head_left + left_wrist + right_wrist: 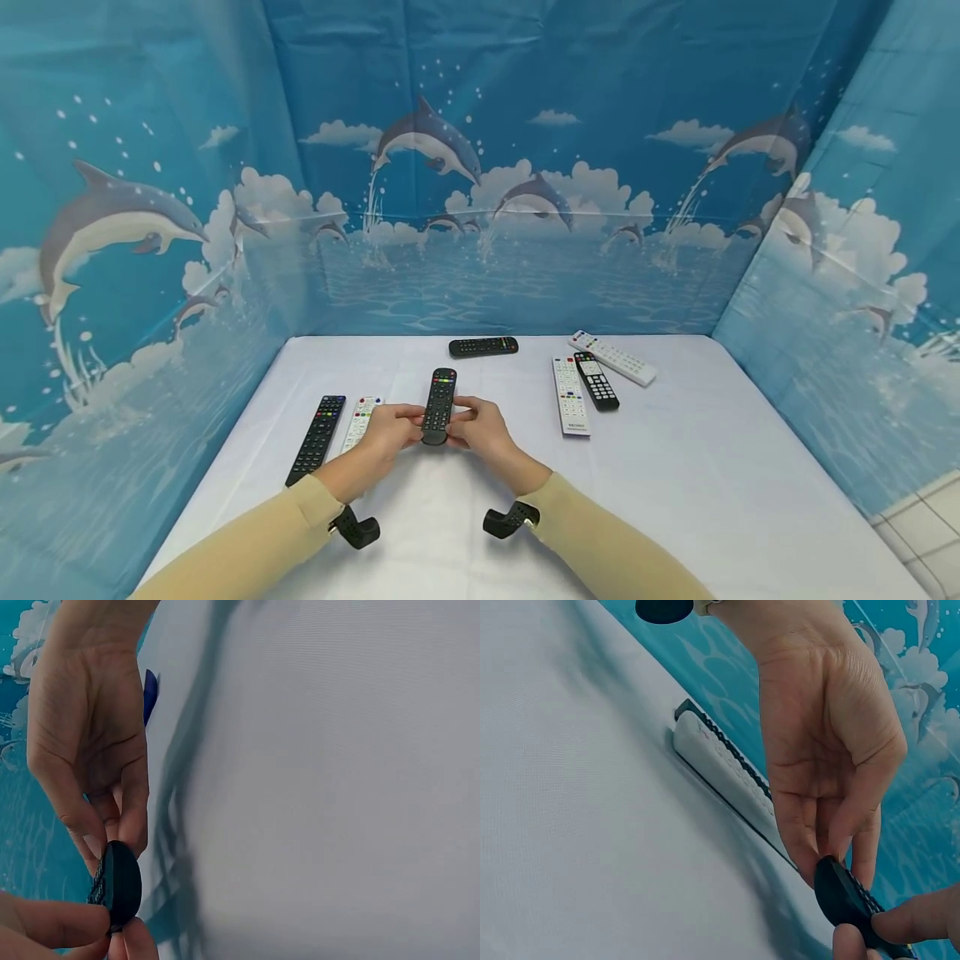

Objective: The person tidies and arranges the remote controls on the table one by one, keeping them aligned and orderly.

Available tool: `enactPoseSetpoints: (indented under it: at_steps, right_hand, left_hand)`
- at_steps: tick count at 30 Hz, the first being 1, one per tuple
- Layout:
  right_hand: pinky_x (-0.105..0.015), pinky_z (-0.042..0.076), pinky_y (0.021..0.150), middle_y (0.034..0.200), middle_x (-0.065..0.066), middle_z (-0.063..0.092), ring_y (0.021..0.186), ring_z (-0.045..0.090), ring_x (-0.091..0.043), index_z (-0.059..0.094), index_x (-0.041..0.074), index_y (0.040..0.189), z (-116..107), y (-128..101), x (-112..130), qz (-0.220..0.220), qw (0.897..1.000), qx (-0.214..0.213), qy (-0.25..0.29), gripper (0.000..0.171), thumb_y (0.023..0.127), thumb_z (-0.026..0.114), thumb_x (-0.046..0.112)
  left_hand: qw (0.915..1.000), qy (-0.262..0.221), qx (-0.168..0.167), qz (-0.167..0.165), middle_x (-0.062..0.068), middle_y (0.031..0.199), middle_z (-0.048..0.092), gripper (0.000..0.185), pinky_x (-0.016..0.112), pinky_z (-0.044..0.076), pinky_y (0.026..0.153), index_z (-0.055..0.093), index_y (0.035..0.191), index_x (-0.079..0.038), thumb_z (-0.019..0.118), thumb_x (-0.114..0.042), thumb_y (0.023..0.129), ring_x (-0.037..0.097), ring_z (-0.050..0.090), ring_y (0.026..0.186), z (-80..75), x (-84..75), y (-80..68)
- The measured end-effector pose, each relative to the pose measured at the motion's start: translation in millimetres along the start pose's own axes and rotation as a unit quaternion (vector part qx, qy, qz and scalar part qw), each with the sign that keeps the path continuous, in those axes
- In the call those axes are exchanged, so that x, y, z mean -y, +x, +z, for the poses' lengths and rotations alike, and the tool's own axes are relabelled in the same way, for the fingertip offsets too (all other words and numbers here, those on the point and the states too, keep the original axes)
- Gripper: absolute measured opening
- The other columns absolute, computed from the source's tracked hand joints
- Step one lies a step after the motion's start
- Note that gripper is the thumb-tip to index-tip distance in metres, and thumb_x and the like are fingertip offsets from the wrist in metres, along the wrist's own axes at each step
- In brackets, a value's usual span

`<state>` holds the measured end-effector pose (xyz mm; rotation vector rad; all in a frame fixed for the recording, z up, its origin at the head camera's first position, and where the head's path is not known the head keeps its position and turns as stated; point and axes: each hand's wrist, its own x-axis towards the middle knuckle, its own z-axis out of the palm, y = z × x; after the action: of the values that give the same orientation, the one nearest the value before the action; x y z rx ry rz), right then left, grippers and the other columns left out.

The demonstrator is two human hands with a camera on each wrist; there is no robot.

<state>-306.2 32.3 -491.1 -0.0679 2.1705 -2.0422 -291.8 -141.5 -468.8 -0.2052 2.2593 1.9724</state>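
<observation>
Centre frame, left hand (390,430) and right hand (480,430) pinch a black remote (438,407) by its near end (fingertips curled round it); its underside is hidden.

We count four black plastic remote controls (439,406) and three white plastic remote controls (570,395), seven remotes in total.

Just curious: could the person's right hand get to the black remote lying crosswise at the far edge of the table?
Probably yes. Bare cloth lies between the right hand and the far black remote, but that hand now pinches the held remote.
</observation>
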Motion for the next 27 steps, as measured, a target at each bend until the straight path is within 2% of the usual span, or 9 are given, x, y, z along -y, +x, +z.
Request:
enactPoseSetpoints:
  at_steps: [7,11,14,18,22,27]
  right_hand:
    - [-0.033,0.061,0.07,0.096,-0.018,0.064,0.075,0.069,-0.019,0.054,-0.005,0.138,23,-7,-9,0.021,1.0,0.013,0.003,0.058,0.082,0.066,-0.013]
    - [-0.032,0.061,0.069,0.094,-0.017,0.065,0.075,0.07,-0.019,0.055,-0.005,0.137,32,-8,-12,0.023,0.999,0.024,-0.004,0.058,0.082,0.067,-0.014]
    - [-0.03,0.061,0.067,0.091,-0.016,0.065,0.074,0.069,-0.019,0.057,-0.004,0.136,36,-8,-13,0.02,0.999,0.028,-0.019,0.057,0.081,0.068,-0.015]
    - [-0.03,0.061,0.066,0.088,-0.016,0.067,0.071,0.069,-0.019,0.058,-0.006,0.135,40,-9,-13,0.02,0.999,0.029,-0.037,0.058,0.078,0.069,-0.017]
    - [-0.03,0.061,0.064,0.085,-0.016,0.069,0.067,0.07,-0.019,0.056,-0.007,0.136,43,-14,-10,0.016,0.998,0.033,-0.054,0.061,0.077,0.07,-0.017]
    - [-0.028,0.06,0.061,0.081,-0.011,0.068,0.064,0.07,-0.018,0.052,-0.007,0.14,49,-18,-11,0.012,0.997,0.031,-0.073,0.066,0.078,0.072,-0.016]
  left_hand:
    - [0.9988,0.023,-0.007,-0.042,0.019,0.111,0.066,0.049,0.036,0.058,0.084,0.063,0.126,0.01,0.058,0.018,0.079,0.024,0.064,0.101,-18.7,6.2,-9.8]
    - [0.9974,0.013,-0.002,-0.071,0.025,0.12,0.064,0.043,0.037,0.058,0.086,0.061,0.126,0.013,0.055,0.016,0.084,0.024,0.065,0.103,-29.2,7.1,-14.8]
    - [0.9956,0.003,-0.001,-0.093,0.028,0.122,0.063,0.04,0.036,0.059,0.083,0.06,0.126,0.015,0.055,0.012,0.086,0.024,0.067,0.097,-34.7,4.8,-18.7]
    - [0.9929,0.002,-0.002,-0.119,0.027,0.116,0.061,0.041,0.035,0.059,0.083,0.058,0.126,0.015,0.057,0.006,0.086,0.024,0.066,0.09,-37.1,1.0,-24.3]
    - [0.9922,0.004,0.0,-0.125,0.024,0.111,0.056,0.042,0.038,0.057,0.088,0.054,0.124,0.015,0.058,0.0,0.086,0.026,0.063,0.09,-36.5,-1.6,-30.7]
    - [0.9924,-0.003,0.009,-0.123,0.024,0.113,0.049,0.038,0.044,0.052,0.097,0.051,0.121,0.014,0.057,-0.003,0.087,0.03,0.056,0.099,-35.5,-6.7,-40.9]
